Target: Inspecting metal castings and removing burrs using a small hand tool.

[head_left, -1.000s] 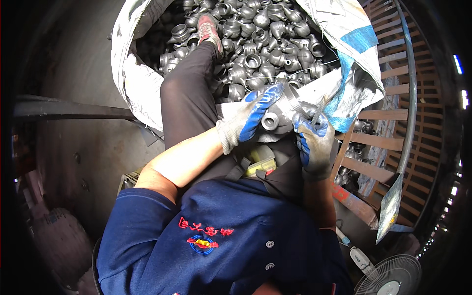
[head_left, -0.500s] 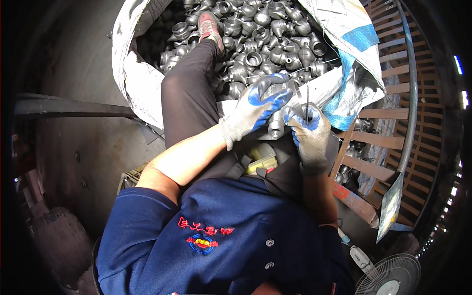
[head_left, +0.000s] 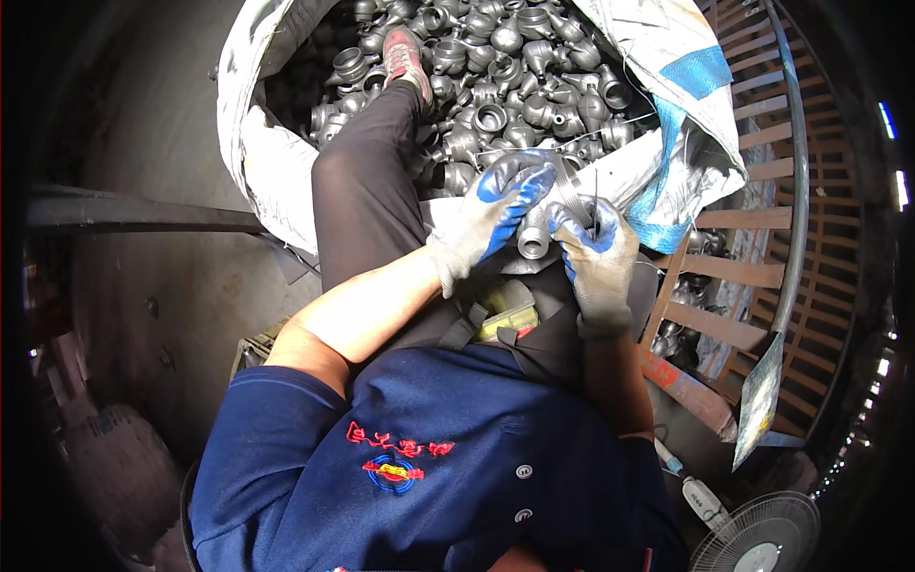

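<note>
Above my lap, both hands, in white gloves with blue palms, are at a grey pipe fitting (head_left: 534, 236) with a round tube end facing me and a ridged ring on top. My left hand (head_left: 498, 212) wraps round its left side. Against its right side, my right hand (head_left: 596, 243) is closed on a thin dark rod (head_left: 597, 183) that sticks up past the fingers; the rod's lower end is hidden. Beyond the hands, an open white woven sack (head_left: 276, 167) holds a heap of similar grey fittings (head_left: 510, 67).
My leg (head_left: 367, 181) stretches into the sack, a red shoe (head_left: 404, 55) on the fittings. A slatted brown rack (head_left: 739, 275) stands at the right, beside a bent metal bar (head_left: 793, 172). A fan (head_left: 758, 534) is at lower right. A dark beam (head_left: 143, 212) runs in from the left.
The fitting has turned and tipped slightly in my hands, its tube end now more toward me. My left fingers have shifted slightly on it; the right hand has hardly moved.
</note>
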`<action>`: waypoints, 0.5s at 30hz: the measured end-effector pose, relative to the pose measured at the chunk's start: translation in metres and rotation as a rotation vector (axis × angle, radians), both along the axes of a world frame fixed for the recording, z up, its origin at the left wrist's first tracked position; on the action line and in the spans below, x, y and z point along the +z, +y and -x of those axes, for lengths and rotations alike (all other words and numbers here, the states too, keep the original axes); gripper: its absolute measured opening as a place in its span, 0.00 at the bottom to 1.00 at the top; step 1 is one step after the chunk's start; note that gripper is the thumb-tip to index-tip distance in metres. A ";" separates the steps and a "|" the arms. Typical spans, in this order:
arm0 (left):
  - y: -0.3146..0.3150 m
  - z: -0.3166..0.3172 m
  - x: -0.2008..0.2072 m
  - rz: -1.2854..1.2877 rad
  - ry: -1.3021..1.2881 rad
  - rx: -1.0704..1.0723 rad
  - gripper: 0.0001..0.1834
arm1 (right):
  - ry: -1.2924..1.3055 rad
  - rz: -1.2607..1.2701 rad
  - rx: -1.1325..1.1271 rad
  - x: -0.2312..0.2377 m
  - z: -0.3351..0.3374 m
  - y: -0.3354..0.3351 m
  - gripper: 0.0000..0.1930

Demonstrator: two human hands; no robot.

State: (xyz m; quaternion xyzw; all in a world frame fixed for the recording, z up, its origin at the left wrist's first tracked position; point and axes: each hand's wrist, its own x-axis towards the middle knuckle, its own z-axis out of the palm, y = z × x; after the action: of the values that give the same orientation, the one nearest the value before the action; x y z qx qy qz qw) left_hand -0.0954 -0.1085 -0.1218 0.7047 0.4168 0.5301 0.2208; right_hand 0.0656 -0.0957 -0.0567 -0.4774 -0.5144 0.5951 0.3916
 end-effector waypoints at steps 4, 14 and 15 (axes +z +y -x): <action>-0.003 0.002 0.009 0.225 -0.322 -0.135 0.41 | -0.112 -0.075 0.073 0.006 -0.001 0.009 0.14; 0.005 0.005 -0.015 0.012 0.283 0.115 0.47 | 0.200 0.009 -0.011 -0.002 -0.001 0.004 0.20; 0.005 0.005 -0.014 0.046 0.200 0.087 0.47 | 0.238 0.019 -0.028 -0.005 -0.001 0.003 0.20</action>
State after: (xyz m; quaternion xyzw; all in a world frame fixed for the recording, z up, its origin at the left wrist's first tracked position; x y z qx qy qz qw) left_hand -0.1000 -0.1038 -0.1358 0.7300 0.4793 0.4563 0.1709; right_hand 0.0670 -0.0924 -0.0616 -0.4145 -0.4518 0.6468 0.4536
